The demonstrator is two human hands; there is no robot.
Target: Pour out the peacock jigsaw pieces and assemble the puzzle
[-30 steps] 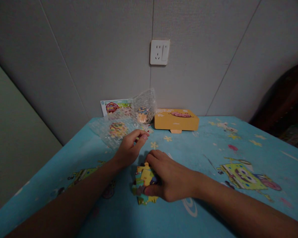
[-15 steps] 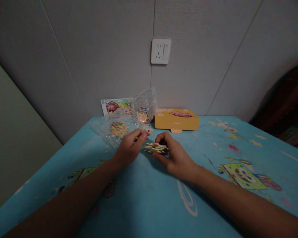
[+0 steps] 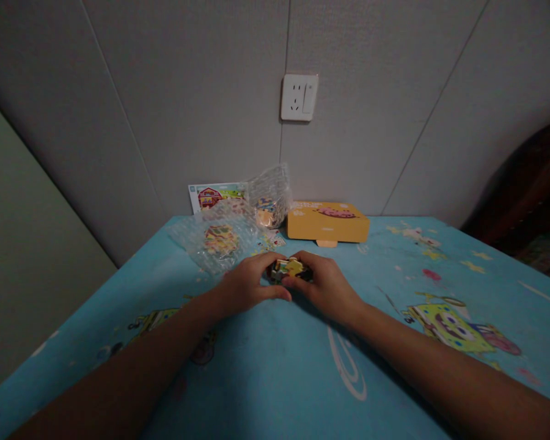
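Observation:
A small stack of colourful puzzle pieces point(image 3: 289, 269) sits between my two hands, low over the blue cartoon-print tablecloth point(image 3: 275, 366). My left hand point(image 3: 247, 285) curls round the stack's left side, thumb below and fingers above. From the right, my right hand point(image 3: 324, 283) closes on the same stack. Both hands meet at the middle of the table, a little in front of the plastic bags.
A clear plastic bag point(image 3: 215, 237) with puzzle pieces lies just behind my left hand, a second crumpled bag point(image 3: 268, 198) beside a picture card point(image 3: 214, 195) against the wall. A flat orange box point(image 3: 327, 222) lies at the back. A wall socket point(image 3: 299, 97) is above.
My right hand lifted the pieces from the near middle of the table and carried them away from me. My left hand has now closed on the stack's other side.

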